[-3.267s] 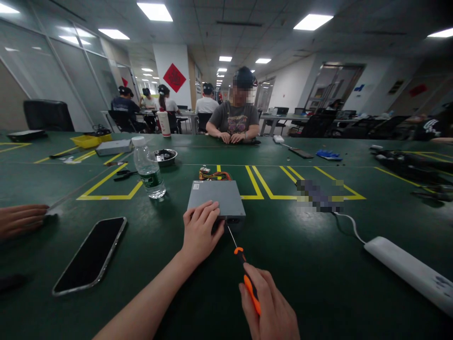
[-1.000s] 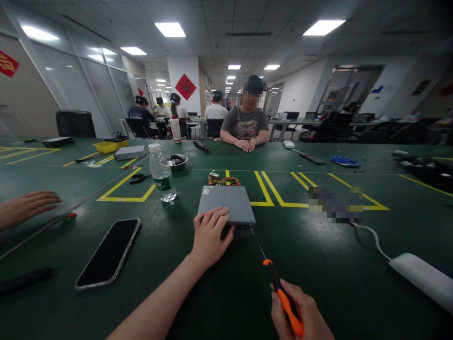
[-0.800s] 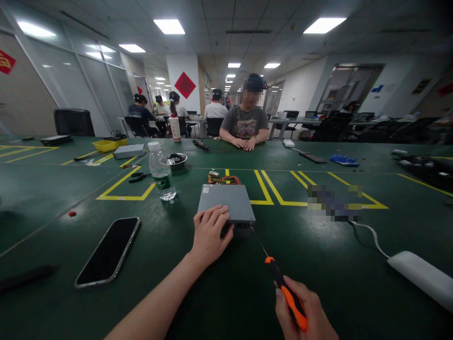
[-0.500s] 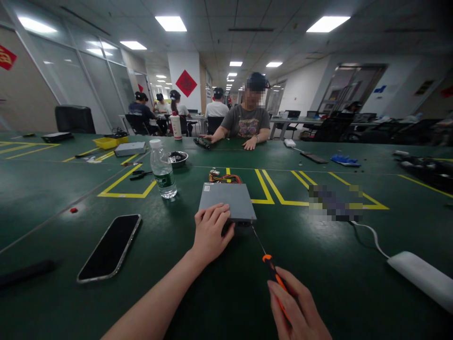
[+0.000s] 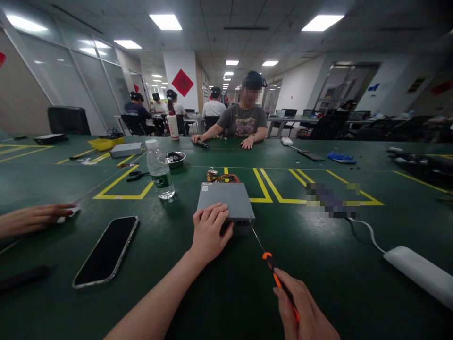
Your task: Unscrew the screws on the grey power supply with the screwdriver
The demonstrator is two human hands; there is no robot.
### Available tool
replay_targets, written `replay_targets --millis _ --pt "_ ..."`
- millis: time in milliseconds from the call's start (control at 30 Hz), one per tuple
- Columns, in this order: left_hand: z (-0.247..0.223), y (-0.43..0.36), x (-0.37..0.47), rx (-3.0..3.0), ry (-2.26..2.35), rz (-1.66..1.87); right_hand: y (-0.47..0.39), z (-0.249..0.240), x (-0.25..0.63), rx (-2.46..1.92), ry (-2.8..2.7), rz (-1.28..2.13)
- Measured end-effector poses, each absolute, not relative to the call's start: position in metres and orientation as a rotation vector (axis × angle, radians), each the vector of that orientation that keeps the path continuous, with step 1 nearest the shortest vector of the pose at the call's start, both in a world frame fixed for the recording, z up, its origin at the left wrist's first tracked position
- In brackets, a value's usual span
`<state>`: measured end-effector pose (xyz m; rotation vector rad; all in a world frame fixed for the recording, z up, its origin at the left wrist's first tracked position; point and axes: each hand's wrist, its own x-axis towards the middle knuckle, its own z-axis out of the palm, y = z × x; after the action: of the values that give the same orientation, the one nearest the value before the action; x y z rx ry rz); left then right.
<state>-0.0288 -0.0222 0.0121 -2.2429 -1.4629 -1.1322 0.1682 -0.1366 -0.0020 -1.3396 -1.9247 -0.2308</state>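
Note:
On the green table in front of me lies a grey metal computer power supply (image 5: 233, 197), flat, with a bundle of coloured wires (image 5: 226, 178) at its far side. My left hand (image 5: 211, 230) grips its near left part, fingers on the top and thumb at the front face. An orange and black screwdriver (image 5: 268, 258) is held in my right hand (image 5: 300, 302). Its thin shaft points up and left, with the tip at the front right corner of the power supply. Whether the tip sits in a screw is too small to tell.
A water bottle (image 5: 161, 172), a phone (image 5: 106, 251) and a metal bowl (image 5: 176, 160) stand or lie to the left. Another person's hand (image 5: 33, 219) reaches in at the left edge. A white power strip (image 5: 419, 274) lies right. Opposite sits a person (image 5: 244, 120).
Another person's hand has come in from the left, over the small red object. My right hand has shifted slightly on the screwdriver handle. The view has turned a little; my left hand keeps its hold.

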Motion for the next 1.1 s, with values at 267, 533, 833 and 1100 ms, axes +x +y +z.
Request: replay_targets --millis 267,533,833,1100 --pt "0.011 -0.022 -0.029 -2.249 -1.466 -1.134 -0.138 -0.019 0.149 -1.331 -1.797 -0.378" --pt "0.01 -0.022 -0.029 -2.262 -1.473 -1.139 -0.138 -0.014 0.165 -1.387 -1.894 -0.218" --pt "0.01 -0.021 -0.028 -2.254 -1.477 -1.136 -0.139 -0.008 0.173 -1.367 -1.922 -0.307" --pt "0.011 -0.021 -0.029 -2.254 -1.476 -1.129 -0.14 -0.011 0.164 -1.299 -1.948 -0.401"
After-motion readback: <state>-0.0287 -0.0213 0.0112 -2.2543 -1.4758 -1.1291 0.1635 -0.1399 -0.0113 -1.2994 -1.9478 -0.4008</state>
